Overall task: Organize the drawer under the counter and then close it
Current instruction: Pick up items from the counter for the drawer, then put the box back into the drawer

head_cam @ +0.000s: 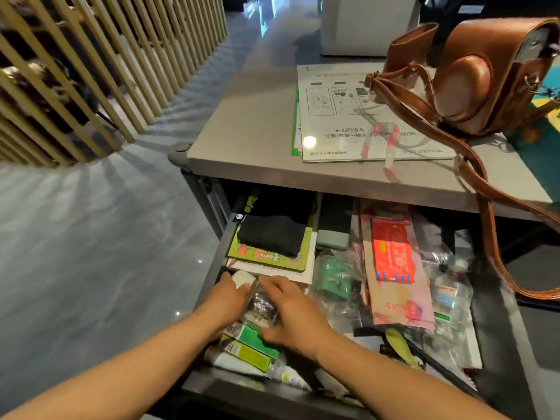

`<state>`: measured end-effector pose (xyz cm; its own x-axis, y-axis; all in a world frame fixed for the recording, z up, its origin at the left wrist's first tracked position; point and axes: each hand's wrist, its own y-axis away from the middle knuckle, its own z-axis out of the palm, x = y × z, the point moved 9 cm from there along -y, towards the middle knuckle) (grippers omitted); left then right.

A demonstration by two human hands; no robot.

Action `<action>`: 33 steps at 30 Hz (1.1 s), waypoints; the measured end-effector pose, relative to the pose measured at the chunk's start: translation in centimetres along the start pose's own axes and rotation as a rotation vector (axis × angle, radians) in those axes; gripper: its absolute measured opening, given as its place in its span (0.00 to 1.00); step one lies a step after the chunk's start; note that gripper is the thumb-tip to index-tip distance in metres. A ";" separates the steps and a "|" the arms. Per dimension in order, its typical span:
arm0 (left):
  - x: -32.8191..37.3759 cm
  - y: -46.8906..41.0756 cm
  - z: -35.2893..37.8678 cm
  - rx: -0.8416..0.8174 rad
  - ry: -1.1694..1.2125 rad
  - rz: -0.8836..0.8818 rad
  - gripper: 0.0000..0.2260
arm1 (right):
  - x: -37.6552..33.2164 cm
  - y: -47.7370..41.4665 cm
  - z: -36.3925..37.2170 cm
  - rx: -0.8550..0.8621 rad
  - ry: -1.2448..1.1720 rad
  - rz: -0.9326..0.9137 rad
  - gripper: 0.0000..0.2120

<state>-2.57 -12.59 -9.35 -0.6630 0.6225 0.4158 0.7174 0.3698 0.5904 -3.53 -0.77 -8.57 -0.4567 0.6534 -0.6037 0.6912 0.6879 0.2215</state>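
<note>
two hands on a clear packet in the open drawer

the drawer (213,268) is standing pulled out toward the near side from under the grey counter (242,131), its long axis running left to right, its dark walls framing a crowd of things. in its near-left part the clear packet (261,307), crinkly plastic with dark, glinting contents, is lying with its long axis running near to far. the right hand (292,312) is arching over it, fingers curving down on its far end, thumb at its near end. the left hand (226,298) is pressing against its left side, fingertips touching a smooth white rounded lump (244,279); whether it is gripping cannot be told. just nearer, green boxes (253,339) are lying side by side, pointing far-left to near-right. far-left, a folded black cloth (272,234) is resting on a green booklet (266,257). to the right, a red packet (392,253) is lying on a glossy pink pouch (400,301), both running near to far. on the counter a brown leather case (485,74) is sitting partly on a printed sheet (342,122).
</note>
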 end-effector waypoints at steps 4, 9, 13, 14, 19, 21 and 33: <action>1.5 1.7 0.3 0.051 -0.608 0.114 0.28 | -0.6 0.2 0.3 0.067 0.233 -0.067 0.40; 3.3 3.0 1.0 0.149 -0.945 0.290 0.32 | -0.6 0.1 -0.1 0.111 0.141 -0.014 0.40; 3.6 3.6 2.4 0.073 -1.006 0.347 0.35 | 1.8 1.9 -1.1 0.167 0.060 0.094 0.37; 3.5 3.7 3.0 0.036 -1.004 0.340 0.34 | 2.4 2.2 -1.1 0.174 0.031 0.153 0.36; 3.2 2.9 3.8 0.003 -1.013 0.252 0.27 | 2.5 1.2 0.2 0.116 -0.168 0.292 0.36; 2.8 2.4 3.7 -0.001 -1.026 0.230 0.28 | 2.4 0.9 0.4 0.101 -0.154 0.297 0.35; 6.4 4.3 2.8 0.001 -1.069 0.287 0.35 | 2.2 2.5 -4.2 0.013 -0.034 0.260 0.28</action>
<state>-3.06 -5.08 -6.11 0.0543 0.9600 -0.2747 0.8154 0.1161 0.5671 -5.12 3.71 -6.14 -0.2441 0.7963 -0.5535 0.7901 0.4943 0.3626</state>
